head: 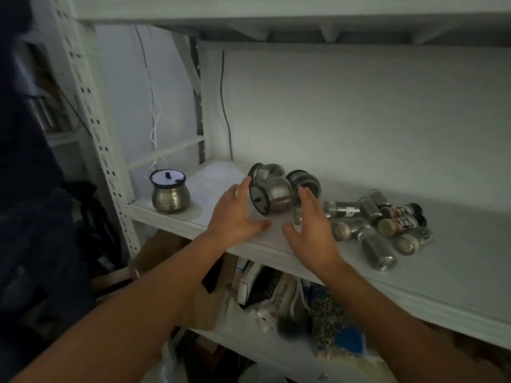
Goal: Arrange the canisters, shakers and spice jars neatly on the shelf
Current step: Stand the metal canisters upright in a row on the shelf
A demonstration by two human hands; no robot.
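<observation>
Three round steel canisters lie tipped on their sides mid-shelf: a front one (275, 199) with its dark lid facing me, one behind it (266, 172), and one to the right (304, 180). A fourth canister (170, 194) stands upright at the shelf's left end, white lid on top. To the right, several spice jars and shakers (378, 225) lie in a jumbled heap. My left hand (235, 217) is open just left of the front canister. My right hand (312, 233) is open just right of it, partly covering a small jar. Neither hand holds anything.
The white shelf (442, 272) runs to the right with bare surface beyond the jars. A perforated metal upright (94, 128) stands at the left. Cables (154, 106) hang behind. The lower shelf holds bags and boxes (304, 305).
</observation>
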